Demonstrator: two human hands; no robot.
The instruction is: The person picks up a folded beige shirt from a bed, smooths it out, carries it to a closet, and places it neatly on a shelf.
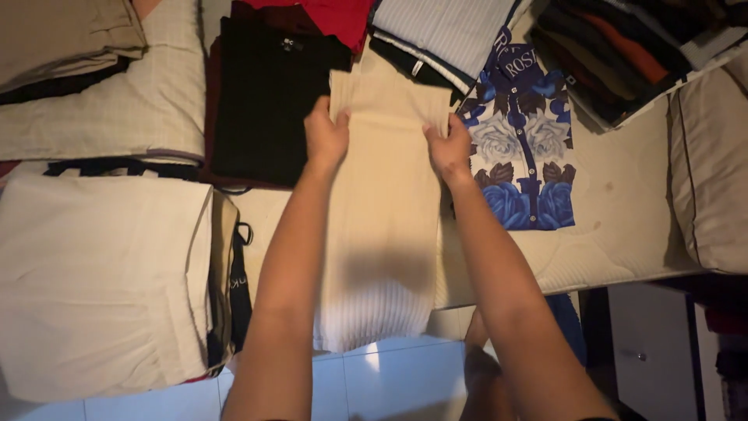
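Note:
A long cream ribbed garment [382, 226] lies lengthwise on the bed, its near end hanging over the edge. My left hand [325, 134] grips its far left corner. My right hand [449, 148] grips its far right corner. Both hands hold the far end slightly gathered, between a folded black garment [265, 101] on the left and a blue-and-white floral shirt [526, 152] on the right.
Folded beige and cream clothes [101, 273] are stacked at the left. More piles sit at the back: red, striped and dark garments [623, 54]. A cushion [713, 171] lies at the right. White floor tiles [389, 382] show below the bed [623, 234] edge.

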